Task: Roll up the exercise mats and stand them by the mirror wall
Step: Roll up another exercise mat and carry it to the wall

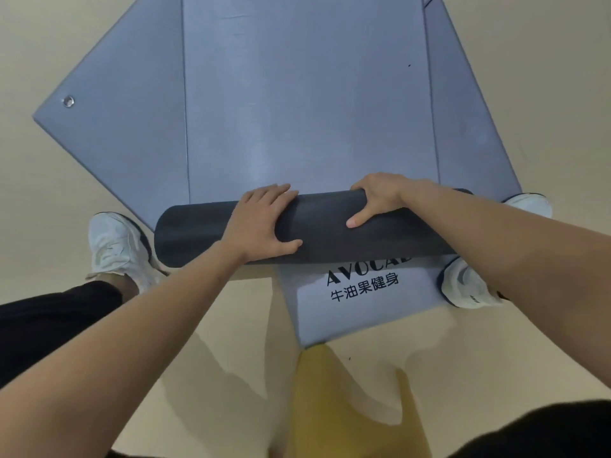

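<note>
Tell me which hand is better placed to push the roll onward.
Probably the left hand: it lies flat on top of the dark roll, ready to push. The right hand hooks its fingers over the far side.

**Floor and what rests on it**

On my feed the beige floor [545,94] fills the frame's edges. A blue-grey mat [125,127] lies flat on it, turned diagonally, with corners at 9, 3 and 6 o'clock. I can see a metal eyelet [68,101] near the 9 o'clock corner and black print [363,285] near the 6 o'clock one. A second mat [297,94] lies straight on top. Its near end is a dark roll [330,242] whose 9 o'clock end juts past the lower edge. A white shoe [115,249] stands on the floor at 9 o'clock, and another shoe [469,285] stands at 4 o'clock, touching the blue-grey mat.
</note>
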`<state>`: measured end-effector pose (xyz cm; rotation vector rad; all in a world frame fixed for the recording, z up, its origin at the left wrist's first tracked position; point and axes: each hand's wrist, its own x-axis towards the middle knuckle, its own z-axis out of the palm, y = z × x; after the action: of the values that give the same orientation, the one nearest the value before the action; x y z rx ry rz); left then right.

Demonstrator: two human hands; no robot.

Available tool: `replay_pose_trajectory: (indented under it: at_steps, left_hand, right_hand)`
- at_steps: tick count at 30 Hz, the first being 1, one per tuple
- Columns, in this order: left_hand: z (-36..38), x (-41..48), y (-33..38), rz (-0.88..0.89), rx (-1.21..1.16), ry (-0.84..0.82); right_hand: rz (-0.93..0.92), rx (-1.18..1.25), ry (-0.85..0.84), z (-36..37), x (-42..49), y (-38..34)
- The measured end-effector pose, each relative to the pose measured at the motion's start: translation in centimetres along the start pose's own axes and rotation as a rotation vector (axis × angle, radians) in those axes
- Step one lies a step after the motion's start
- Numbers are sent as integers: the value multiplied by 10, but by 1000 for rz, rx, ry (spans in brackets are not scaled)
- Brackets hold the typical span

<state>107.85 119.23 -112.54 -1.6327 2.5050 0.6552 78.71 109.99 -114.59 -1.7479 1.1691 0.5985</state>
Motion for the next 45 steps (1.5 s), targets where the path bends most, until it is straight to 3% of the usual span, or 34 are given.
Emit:
replay_pose_trajectory:
  at_steps: [2,4,7,11,14,20,23,28,32,36,39,43,45]
  left_hand:
    - [14,-17,11,91,52,133]
    - [30,-25,23,67,90,166]
    - [44,-23,34,-53,173,92]
    - [45,-2,22,-73,236,46]
    - [36,22,4,-66,167,32]
    - [-4,82,-21,-106,-6,-145]
    - [-25,108,-27,-170,-136,-235]
    - [-47,135,-35,-260,-307,-341]
    - [-50,130,-31,-204,-261,-195]
    - [-37,103,-17,-37,-96,79]
    - [-19,85,-4,-6,131,181]
    - [-5,85,3,-41,303,147]
    - [-5,93,-1,-64,334,117]
  right_hand:
    - [14,18,-18,-5,7,3]
    - [38,17,1,-8,11,6]
    - [84,-83,106,-12,16,10]
    - [100,-129,224,-16,16,10]
    - [49,-172,427,-11,10,5]
    - [-122,-404,856,27,0,-6]
    - [-125,-491,973,41,-3,0]
    - [22,-542,816,36,-4,11]
    - [44,-510,783,20,6,16]
    - [34,-463,728,-10,19,22]
    - [17,-366,631,-45,30,25]
    - [21,-247,463,-80,40,26]
    - [46,-240,459,-89,43,24]
